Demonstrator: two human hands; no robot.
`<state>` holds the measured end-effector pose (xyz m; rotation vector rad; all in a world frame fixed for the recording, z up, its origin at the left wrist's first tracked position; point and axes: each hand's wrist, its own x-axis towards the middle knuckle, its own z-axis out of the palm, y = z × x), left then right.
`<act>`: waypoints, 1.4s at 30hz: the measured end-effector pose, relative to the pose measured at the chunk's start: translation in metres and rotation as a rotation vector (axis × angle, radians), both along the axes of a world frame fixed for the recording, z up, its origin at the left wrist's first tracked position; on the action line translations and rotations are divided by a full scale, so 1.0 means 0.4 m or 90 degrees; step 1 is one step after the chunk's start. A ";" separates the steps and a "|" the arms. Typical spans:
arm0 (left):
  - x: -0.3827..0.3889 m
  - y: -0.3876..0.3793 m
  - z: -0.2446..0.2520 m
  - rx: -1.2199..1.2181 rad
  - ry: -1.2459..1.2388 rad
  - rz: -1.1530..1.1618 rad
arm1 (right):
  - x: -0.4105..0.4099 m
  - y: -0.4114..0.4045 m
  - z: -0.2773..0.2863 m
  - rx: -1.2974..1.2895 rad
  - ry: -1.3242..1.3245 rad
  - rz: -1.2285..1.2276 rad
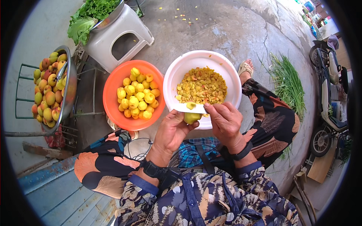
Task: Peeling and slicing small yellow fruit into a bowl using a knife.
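Observation:
My left hand [173, 130] holds a green-yellow fruit [192, 117], apparently an apricot or small peach, over the near rim of a white plastic basin [234, 76]. In my right hand [227, 123] is a knife whose broad pale blade [181, 107] lies across the top of the fruit. A small slice of peel [191, 105] rests on the blade. Inside the white basin is a heap of yellow-orange peelings [202, 86]. Left of it stands an orange plastic basin [111, 99] with many peeled yellow fruits [135, 99]. The knife's handle is hidden in my right fingers.
At the far left, a metal bowl [68, 93] holds unpeeled fruits [50, 97] and a metal-looking utensil. A white plastic stool [104, 53] bears a bowl of lettuce [93, 14]. Long green stalks [288, 84] lie on the concrete floor at right, near a parked two-wheeler [328, 96].

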<state>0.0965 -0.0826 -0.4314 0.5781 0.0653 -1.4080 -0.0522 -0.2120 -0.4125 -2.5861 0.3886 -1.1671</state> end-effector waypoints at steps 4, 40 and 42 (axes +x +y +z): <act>-0.008 0.000 0.022 -0.012 -0.052 -0.021 | -0.011 -0.015 0.001 0.025 -0.001 -0.046; 0.017 -0.008 0.003 -0.077 -0.174 -0.006 | 0.001 0.009 0.014 0.027 -0.027 0.015; 0.017 -0.003 0.005 -0.065 -0.190 0.005 | 0.005 0.011 0.015 0.023 -0.026 0.013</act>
